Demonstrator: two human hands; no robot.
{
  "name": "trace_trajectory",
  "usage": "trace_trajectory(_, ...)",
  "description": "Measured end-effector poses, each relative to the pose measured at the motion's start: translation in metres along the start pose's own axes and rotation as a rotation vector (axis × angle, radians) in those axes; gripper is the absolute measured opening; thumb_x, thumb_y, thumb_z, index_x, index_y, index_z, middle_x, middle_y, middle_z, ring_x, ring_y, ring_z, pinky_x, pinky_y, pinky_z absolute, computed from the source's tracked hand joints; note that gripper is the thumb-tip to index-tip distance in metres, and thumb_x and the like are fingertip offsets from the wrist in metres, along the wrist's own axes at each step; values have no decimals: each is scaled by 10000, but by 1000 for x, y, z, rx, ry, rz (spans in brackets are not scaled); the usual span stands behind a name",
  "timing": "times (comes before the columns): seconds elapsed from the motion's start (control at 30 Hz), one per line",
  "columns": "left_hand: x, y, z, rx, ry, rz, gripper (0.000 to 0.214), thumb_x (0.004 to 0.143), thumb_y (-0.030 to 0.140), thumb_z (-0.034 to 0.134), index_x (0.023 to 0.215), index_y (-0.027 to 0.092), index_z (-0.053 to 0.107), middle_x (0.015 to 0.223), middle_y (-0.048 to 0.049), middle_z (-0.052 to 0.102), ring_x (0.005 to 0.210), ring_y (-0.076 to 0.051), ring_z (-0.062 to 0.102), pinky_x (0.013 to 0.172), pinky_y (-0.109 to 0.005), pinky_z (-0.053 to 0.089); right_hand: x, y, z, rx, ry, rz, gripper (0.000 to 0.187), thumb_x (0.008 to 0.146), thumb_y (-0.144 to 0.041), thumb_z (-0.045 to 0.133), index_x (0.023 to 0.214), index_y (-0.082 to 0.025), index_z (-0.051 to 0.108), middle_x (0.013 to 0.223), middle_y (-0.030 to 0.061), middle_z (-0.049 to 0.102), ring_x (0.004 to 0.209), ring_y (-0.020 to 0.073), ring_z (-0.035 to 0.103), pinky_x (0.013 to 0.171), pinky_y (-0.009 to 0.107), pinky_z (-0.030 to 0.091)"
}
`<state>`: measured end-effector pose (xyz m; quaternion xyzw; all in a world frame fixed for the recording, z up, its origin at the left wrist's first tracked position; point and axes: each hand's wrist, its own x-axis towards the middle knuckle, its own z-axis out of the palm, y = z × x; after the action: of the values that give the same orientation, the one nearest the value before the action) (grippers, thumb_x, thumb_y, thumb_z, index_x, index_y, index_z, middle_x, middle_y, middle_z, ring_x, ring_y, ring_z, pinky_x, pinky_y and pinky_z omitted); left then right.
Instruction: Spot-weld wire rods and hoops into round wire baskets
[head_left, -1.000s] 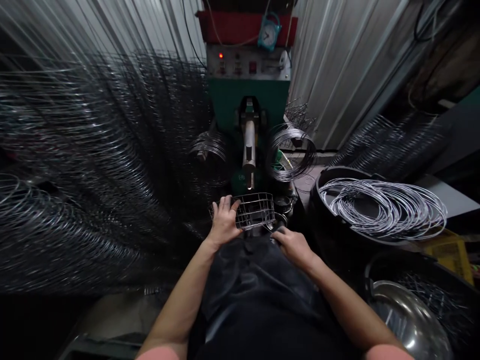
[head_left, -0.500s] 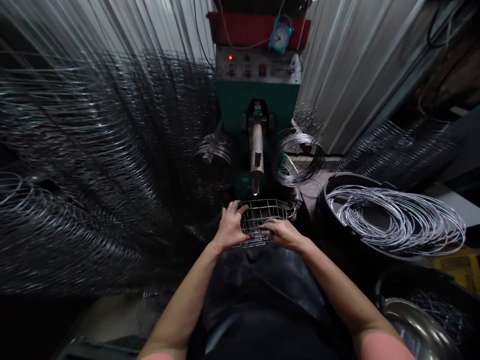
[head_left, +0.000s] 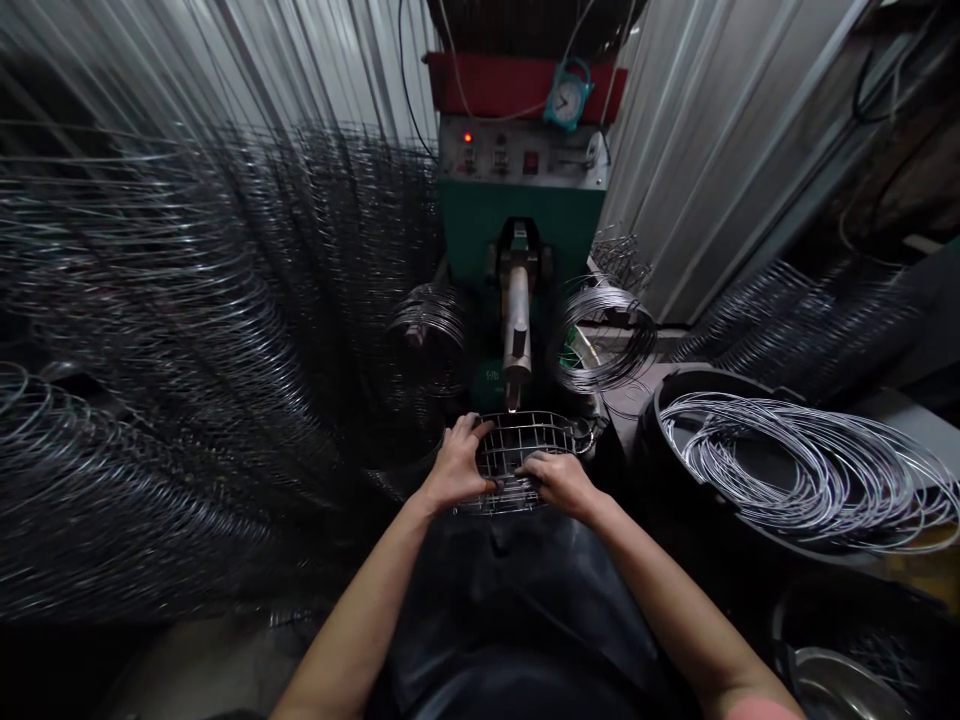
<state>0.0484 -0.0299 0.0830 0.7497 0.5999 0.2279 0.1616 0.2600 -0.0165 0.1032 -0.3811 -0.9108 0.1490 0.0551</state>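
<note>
The person's left hand (head_left: 456, 465) and right hand (head_left: 559, 483) both grasp a small wire basket (head_left: 521, 447), which they hold in front of the body, just below the tip of a metal arm (head_left: 517, 325) on a green machine (head_left: 480, 225). The left fingers are curled over the basket's left side, and the right hand closes on its near wires, so neither hand seems released. A red lamp (head_left: 467, 136) is lit on the machine's panel, so the machine probably has power. The main danger seems to be the small gap between the tip and the basket: a push forward could bring the fingers under the tip and pinch or burn them. The basket could also slip if one hand loosens, and it could catch on the hanging wire rings (head_left: 172, 300) close on the left.
</note>
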Motion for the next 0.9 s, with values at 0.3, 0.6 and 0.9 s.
trace_trajectory(0.3, 22, -9, -8, -9, -6, 8, 908, 498, 327, 829, 1295, 152, 431, 1418, -201, 322, 1349, -346, 259, 1077, -509, 284, 26, 10, -5, -25, 27, 17, 299, 804, -121, 556, 1063, -233, 654, 1021, 30, 676, 930, 171, 625, 724, 235, 424)
trace_trajectory(0.6, 20, -6, -12, 70, 31, -14, 903, 496, 267, 809, 1308, 197, 419, 1452, -179, 290, 1357, -375, 236, 1071, -565, 250, 20, 2, -3, -33, 61, 71, 290, 833, -158, 544, 1087, -253, 647, 1078, 25, 671, 943, 170, 630, 741, 235, 434)
trace_trajectory(0.9, 17, 7, -17, 132, 34, -42, 908, 503, 304, 813, 1314, 163, 429, 1431, -216, 295, 1349, -386, 242, 1057, -595, 253, 17, 2, -4, -79, 48, 72, 326, 833, -136, 502, 1104, -255, 638, 1079, 27, 671, 932, 174, 631, 725, 233, 434)
